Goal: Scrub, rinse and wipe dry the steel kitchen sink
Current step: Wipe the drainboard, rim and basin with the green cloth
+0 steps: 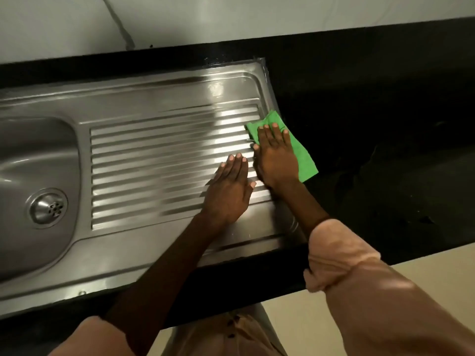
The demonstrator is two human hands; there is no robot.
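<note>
Rolled-up pale pink sleeves [341, 255] frame the bottom of the view, nearest the camera. Beyond them a black stone worktop [372, 104] carries the stainless steel kitchen sink [164, 98], its basin at the left with a round perforated drain [48, 208] and its ribbed draining board [154, 160] at the right. On the board's right edge lies a folded green microfibre cloth [303, 158], partly overhanging onto the worktop. The right hand [276, 156] presses flat on this cloth, fingers straight. The left hand [228, 191] rests flat on the ribs just beside it, fingers straight and holding nothing.
</note>
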